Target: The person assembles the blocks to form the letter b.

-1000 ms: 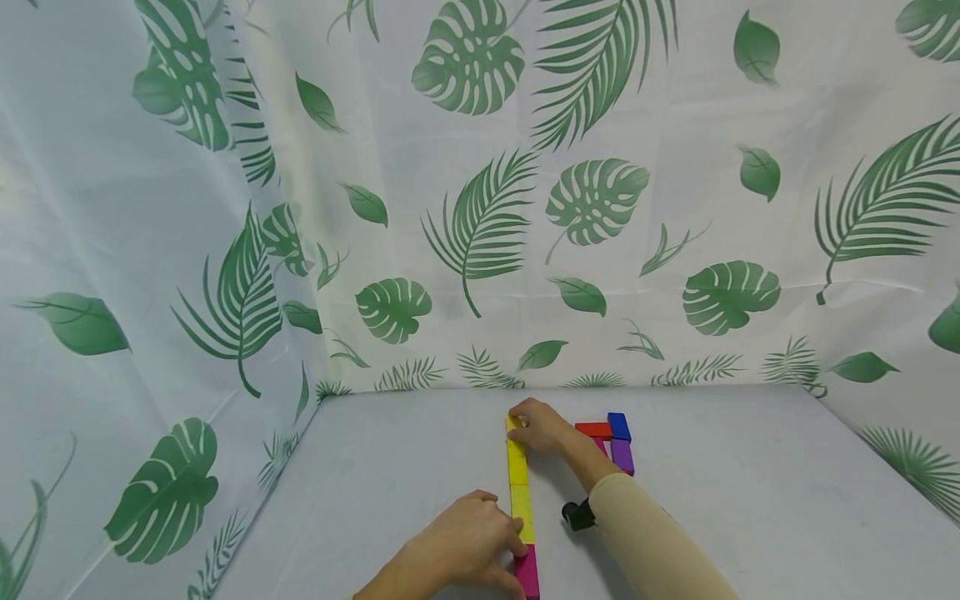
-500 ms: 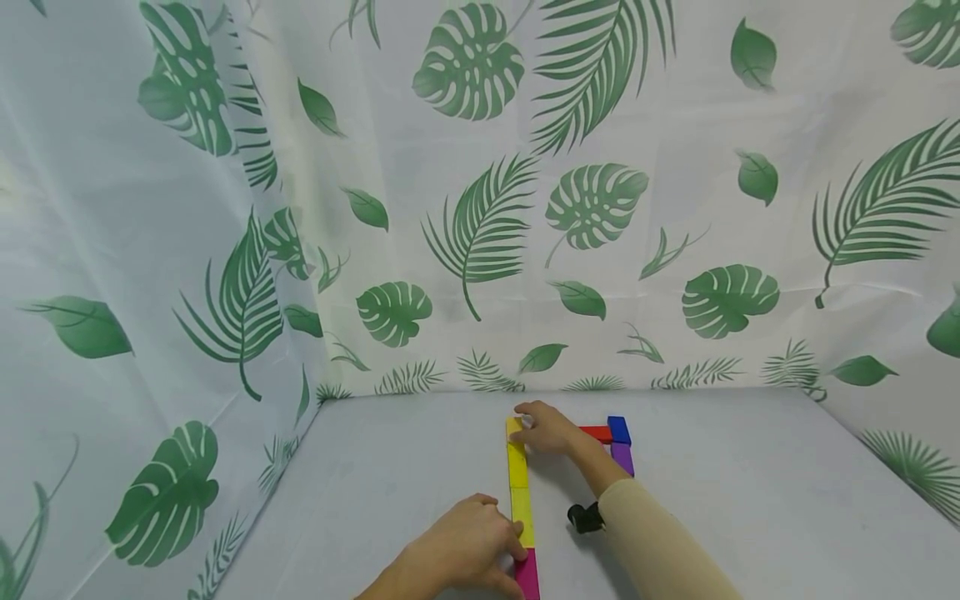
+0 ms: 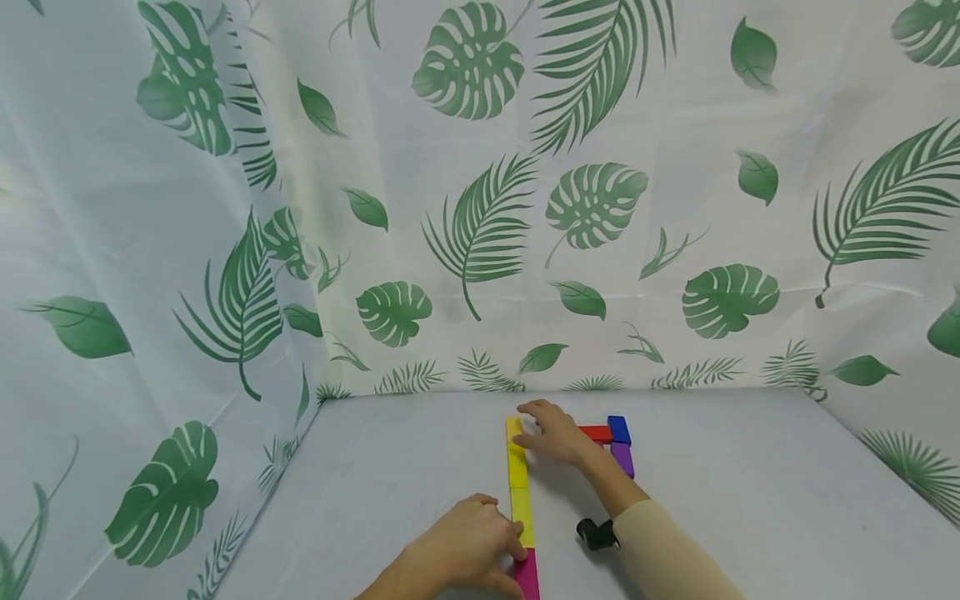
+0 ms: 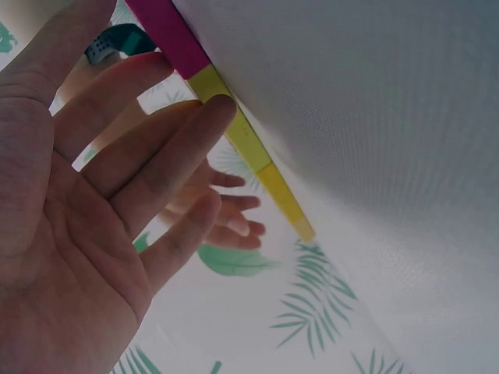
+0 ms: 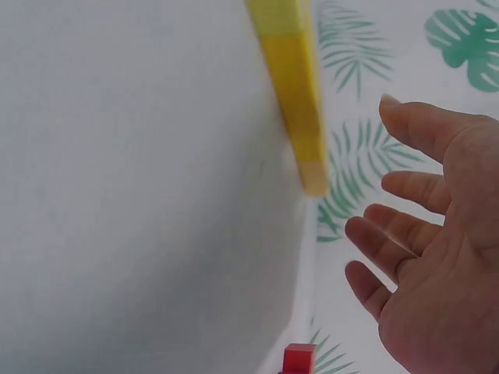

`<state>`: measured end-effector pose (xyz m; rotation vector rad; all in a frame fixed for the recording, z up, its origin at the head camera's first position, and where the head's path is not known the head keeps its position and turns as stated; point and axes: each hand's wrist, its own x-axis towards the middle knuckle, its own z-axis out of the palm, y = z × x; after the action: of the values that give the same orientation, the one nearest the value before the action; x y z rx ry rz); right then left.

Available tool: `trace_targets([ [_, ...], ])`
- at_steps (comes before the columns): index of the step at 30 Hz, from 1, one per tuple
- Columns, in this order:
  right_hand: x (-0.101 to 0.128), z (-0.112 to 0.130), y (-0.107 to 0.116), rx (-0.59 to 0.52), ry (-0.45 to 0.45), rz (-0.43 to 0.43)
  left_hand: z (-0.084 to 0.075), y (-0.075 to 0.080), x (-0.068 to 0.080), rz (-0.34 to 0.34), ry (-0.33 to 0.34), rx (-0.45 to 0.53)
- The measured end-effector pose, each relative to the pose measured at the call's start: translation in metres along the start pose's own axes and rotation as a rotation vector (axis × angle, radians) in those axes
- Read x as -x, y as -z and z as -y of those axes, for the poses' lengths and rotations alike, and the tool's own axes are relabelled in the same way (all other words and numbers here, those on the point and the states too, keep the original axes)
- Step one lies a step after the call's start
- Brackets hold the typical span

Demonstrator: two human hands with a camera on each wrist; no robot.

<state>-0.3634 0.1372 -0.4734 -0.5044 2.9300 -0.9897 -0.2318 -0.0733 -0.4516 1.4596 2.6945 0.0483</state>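
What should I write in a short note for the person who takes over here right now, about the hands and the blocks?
Left hand: open, fingertips resting against the near end of the block row, at the joint of the magenta block and the nearest yellow block.
Right hand: open, just beside the far end of the yellow blocks, holding nothing.
Done: three yellow blocks and the magenta one lie end to end in a straight line on the table.
Left: the red block, blue block and purple block lie apart, to the right of the line.
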Motion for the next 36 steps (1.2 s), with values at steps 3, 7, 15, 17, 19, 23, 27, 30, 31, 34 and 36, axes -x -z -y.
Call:
trace_targets([
  [3, 0.005, 0.003, -0.001, 0.015, 0.016, -0.023, 0.000, 0.000, 0.001, -0.011, -0.010, -0.009],
  [7, 0.012, 0.006, -0.001, 0.008, 0.051, -0.037, 0.000, 0.000, 0.002, -0.020, -0.019, -0.018],
  [15, 0.023, 0.001, -0.006, 0.001, 0.085, -0.042, 0.001, -0.001, 0.003, -0.039, -0.043, -0.052],
  [17, 0.025, -0.001, -0.007, 0.000, 0.083, -0.035, 0.001, -0.001, 0.004, -0.041, -0.048, -0.054],
  [19, 0.026, -0.001, -0.007, 0.004, 0.082, -0.030, 0.001, -0.001, 0.004, -0.042, -0.046, -0.048],
  [23, 0.028, -0.001, -0.006, 0.017, 0.083, -0.030, 0.001, -0.001, 0.004, -0.053, -0.051, -0.054],
  [27, 0.031, 0.001, -0.002, 0.008, 0.088, -0.036, 0.000, -0.002, 0.005, -0.072, -0.058, -0.081],
  [30, 0.034, 0.000, 0.001, 0.018, 0.105, -0.038, 0.000, -0.002, 0.005, -0.084, -0.062, -0.095],
  [31, 0.035, -0.001, 0.003, 0.024, 0.112, -0.037, 0.000, -0.002, 0.005, -0.086, -0.064, -0.096],
  [34, 0.040, -0.004, 0.006, 0.053, 0.132, -0.039, 0.000, -0.002, 0.005, -0.088, -0.069, -0.099],
  [36, 0.043, -0.007, 0.008, 0.069, 0.144, -0.046, -0.001, -0.001, 0.005, -0.082, -0.068, -0.094],
])
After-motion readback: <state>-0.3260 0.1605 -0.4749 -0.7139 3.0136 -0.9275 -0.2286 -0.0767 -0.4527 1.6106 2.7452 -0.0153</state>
